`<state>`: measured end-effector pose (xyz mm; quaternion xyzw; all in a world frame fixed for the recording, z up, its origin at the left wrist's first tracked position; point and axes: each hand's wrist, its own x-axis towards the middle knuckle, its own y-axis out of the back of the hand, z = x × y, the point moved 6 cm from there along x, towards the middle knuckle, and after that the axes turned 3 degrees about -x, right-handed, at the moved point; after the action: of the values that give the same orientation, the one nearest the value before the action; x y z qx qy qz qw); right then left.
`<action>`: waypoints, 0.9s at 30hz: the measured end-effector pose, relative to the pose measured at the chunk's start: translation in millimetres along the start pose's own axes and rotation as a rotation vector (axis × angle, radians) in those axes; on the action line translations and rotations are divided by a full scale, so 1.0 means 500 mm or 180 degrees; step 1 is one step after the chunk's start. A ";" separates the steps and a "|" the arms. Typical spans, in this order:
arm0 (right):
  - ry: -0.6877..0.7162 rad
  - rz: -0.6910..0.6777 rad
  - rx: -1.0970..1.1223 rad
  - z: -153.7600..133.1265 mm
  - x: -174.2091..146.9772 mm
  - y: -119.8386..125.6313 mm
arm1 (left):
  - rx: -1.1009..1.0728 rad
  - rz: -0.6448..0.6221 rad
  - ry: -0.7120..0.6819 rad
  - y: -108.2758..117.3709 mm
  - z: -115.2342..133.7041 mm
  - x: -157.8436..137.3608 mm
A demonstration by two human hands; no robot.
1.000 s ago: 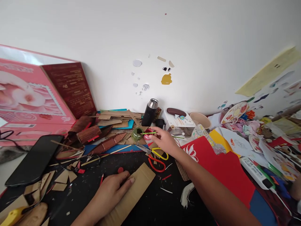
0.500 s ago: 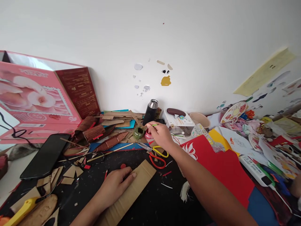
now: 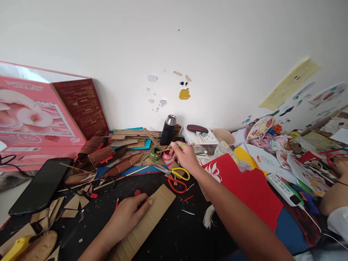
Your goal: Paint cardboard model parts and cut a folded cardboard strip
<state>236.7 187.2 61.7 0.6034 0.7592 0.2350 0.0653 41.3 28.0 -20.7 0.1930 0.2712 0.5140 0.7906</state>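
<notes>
My left hand point(image 3: 129, 214) rests on the left edge of a brown cardboard strip point(image 3: 152, 214), thumb on top, pinning it to the black table. My right hand point(image 3: 185, 156) pinches a thin green-handled paintbrush point(image 3: 178, 145) above the small jars. The brush's lower end reaches the mouth of a green jar point(image 3: 154, 155); its tip is hard to make out. Just under my right fingers stands a small pink-red jar point(image 3: 166, 156), partly covered by them. Scissors point(image 3: 174, 174) with one yellow and one red handle lie open in front of the jars.
A black flask point(image 3: 168, 131) stands behind the jars. Brown model boat pieces point(image 3: 123, 165), a phone point(image 3: 40, 185) and cardboard scraps point(image 3: 73, 203) lie left. Red paper point(image 3: 244, 188) and a white power strip point(image 3: 282, 188) are right. Another person's arm point(image 3: 335, 195) shows at the right edge.
The view has turned slightly right, bringing another person's arm into sight. My right hand has tilted the brush, so its lower end meets the green jar. My left hand stays on the cardboard.
</notes>
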 end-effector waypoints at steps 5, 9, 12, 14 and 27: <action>0.0126 -0.0010 -0.0458 -0.020 -0.002 -0.011 | 0.0025 0.0031 0.0006 0.001 0.000 0.002; 0.0248 0.0123 -0.0787 -0.031 -0.005 0.001 | -0.0005 -0.0033 0.0015 0.001 0.006 0.003; 0.0259 0.0155 -0.0854 -0.032 -0.009 0.005 | 0.0046 -0.0017 0.0026 0.003 0.007 0.002; 0.0293 0.0100 -0.0936 -0.033 -0.013 0.001 | 0.0060 0.0004 0.0015 0.003 0.007 0.001; 0.0340 0.0085 -0.1067 -0.040 -0.025 0.004 | 0.0080 -0.0013 0.0031 0.002 0.002 0.002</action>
<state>234.2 169.9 77.8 0.5808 0.7037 0.3908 0.1214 41.6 29.2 -19.8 0.1999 0.2819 0.5098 0.7878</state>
